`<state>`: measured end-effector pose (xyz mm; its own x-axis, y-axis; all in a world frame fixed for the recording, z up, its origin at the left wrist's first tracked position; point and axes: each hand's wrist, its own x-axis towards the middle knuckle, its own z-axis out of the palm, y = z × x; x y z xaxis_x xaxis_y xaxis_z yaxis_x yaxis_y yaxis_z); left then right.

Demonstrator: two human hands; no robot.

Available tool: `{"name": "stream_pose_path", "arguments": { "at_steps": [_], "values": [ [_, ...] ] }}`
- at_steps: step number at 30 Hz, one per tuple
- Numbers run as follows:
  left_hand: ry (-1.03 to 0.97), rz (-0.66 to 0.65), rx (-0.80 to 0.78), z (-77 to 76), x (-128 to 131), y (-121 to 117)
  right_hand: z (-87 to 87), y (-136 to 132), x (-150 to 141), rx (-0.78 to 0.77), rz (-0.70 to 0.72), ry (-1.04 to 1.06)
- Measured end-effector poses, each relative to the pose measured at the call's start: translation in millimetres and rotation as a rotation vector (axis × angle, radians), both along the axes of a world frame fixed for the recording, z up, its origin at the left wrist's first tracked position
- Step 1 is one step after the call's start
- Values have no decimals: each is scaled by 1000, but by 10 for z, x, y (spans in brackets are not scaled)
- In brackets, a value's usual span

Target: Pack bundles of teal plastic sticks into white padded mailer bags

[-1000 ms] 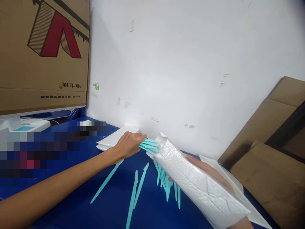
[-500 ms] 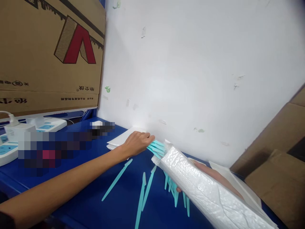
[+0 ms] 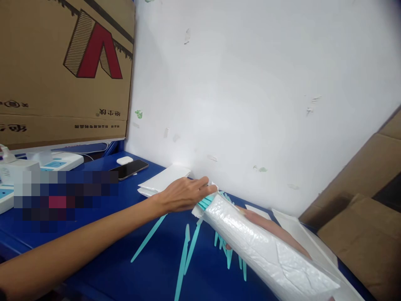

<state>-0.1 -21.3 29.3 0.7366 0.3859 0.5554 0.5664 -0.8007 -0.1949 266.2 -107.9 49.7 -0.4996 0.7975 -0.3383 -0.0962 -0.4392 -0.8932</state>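
Observation:
My left hand point(image 3: 184, 194) is closed at the mouth of a white bubble mailer point(image 3: 247, 234), its fingers around a bunch of turquoise eyebrow razors point(image 3: 205, 203). The ends of that bunch show in the opening; the rest lies inside, out of sight. My right hand point(image 3: 260, 221) grips the mailer from behind and below, mostly hidden by it. Loose razors of the same kind lie on the blue table point(image 3: 125, 278), a single razor point(image 3: 148, 238) to the left and two side by side nearer me. Several more razors point(image 3: 228, 255) stick out from under the mailer.
Folded white mailers point(image 3: 164, 179) lie against the wall, and another white mailer point(image 3: 300, 225) rests at the right. A phone point(image 3: 133, 169), a white earbud case point(image 3: 124, 160) and power strips point(image 3: 67, 161) are at the left. Cardboard boxes point(image 3: 360, 246) stand at both sides.
The razor bunch has gone deeper into the mailer, and less of it shows. My left hand has moved right, up to the opening. The mailer has shifted slightly left.

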Motion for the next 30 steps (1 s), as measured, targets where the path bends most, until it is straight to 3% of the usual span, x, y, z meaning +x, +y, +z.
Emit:
{"name": "stream_pose_path", "arguments": {
  "at_steps": [7, 12, 17, 20, 22, 27, 30],
  "values": [
    [134, 9, 167, 17, 24, -84, 36, -11, -76, 38, 21, -75],
    [77, 45, 236, 45, 35, -75, 70, -39, -110, -5, -22, -59],
    [-59, 359, 50, 135, 63, -89, 35, 13, -117, -211, 12, 17],
    [-103, 439, -122, 116, 69, -69, 18, 32, -151, -271, -23, 38],
    [-157, 368, -205, 76, 72, -53, 18, 29, -181, -274, -31, 48],
    [-264, 11, -252, -7, 72, -22, 31, 5, -221, -200, -56, 63],
    [-288, -54, -219, -21, 69, 0, 33, -3, -222, -168, -92, 74]
  ]
}}
